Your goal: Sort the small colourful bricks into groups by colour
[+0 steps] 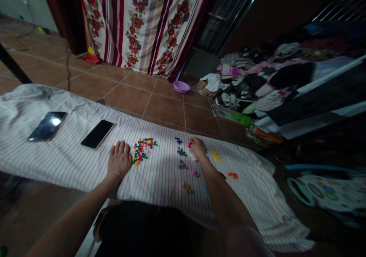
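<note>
My left hand (120, 158) lies flat on the striped cloth, fingers stretched out, just left of a mixed pile of small coloured pieces (142, 150). Over to the right, my right hand (198, 147) is closed, its fingertips down at a few small red pieces (190, 144); whether one is pinched is hidden. Sorted by colour around it lie dark blue pieces (178, 140), dark grey-green pieces (181, 151), grey pieces (182, 165), pink pieces (195, 173), tan pieces (187, 188), yellow pieces (216, 156) and orange pieces (233, 175). White pieces (195, 157) are partly covered by my right hand.
Two dark-screened devices, a phone (97, 134) and a shinier one (48, 126), rest on the cloth (160, 165) at the left. Beyond its far edge are the tiled floor (162, 104), a purple basin (181, 87), a floral curtain (137, 24) and heaped clothes (257, 74).
</note>
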{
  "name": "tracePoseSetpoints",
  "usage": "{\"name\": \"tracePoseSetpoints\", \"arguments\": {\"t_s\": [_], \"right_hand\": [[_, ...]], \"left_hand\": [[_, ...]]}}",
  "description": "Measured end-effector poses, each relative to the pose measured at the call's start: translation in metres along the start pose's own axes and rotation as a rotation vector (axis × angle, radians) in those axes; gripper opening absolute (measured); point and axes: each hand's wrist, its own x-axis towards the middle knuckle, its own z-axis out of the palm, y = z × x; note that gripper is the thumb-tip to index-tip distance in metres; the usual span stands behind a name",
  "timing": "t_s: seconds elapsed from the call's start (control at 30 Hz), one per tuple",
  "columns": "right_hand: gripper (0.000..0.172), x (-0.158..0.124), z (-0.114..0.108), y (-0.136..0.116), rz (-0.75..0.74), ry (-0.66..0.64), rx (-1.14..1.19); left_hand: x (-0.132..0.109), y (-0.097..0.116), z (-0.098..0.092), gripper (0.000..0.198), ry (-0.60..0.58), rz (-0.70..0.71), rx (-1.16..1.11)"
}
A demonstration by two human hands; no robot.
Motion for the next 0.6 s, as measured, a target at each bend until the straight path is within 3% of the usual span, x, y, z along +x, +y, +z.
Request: {"name": "tracePoseSetpoints", "arguments": {"t_s": [0.27,0.6], "right_hand": [[0.031,-0.019,0.006,-0.057,-0.245,0.119,0.227],[0.022,-0.073,0.048,-0.14,-0.567,0.003,0.538]], "left_hand": [[0.002,0.001,-0.003,0.044,-0.016,-0.017,-0.05],[0.001,0.001,-0.003,0.044,-0.027,-0.012,-0.049]]}}
